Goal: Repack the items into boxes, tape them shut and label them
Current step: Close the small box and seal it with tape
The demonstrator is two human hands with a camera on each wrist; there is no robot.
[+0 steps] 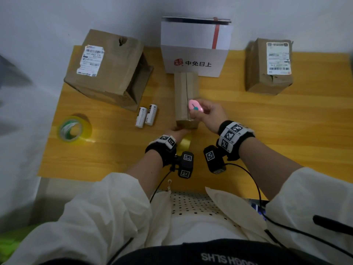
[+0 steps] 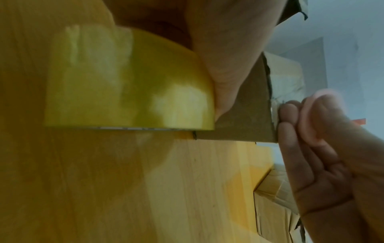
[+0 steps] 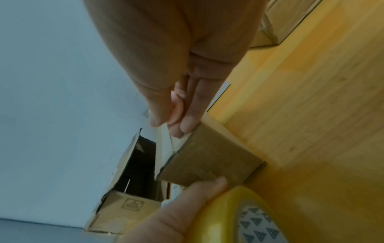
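Table [image 1: 286,131]: yellow wood-grain top, running from left to right and ending at the far wall.
Wall [image 1: 57,20]: plain pale grey-white, behind the table and down its left side.
Jacket [image 1: 107,217]: cream-white sleeves, at the near edge.
Perforated panel [image 1: 191,203]: white with dark dots, near centre, between the sleeves.
Dark garment [image 1: 219,257]: black with pale lettering, nearest.
Green patch [image 1: 11,243]: near left corner, too blurred to tell what it is.

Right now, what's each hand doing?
Left hand: grips the yellow tape roll, against the narrow box.
Right hand: pinches a pink cutter at the box's near end.
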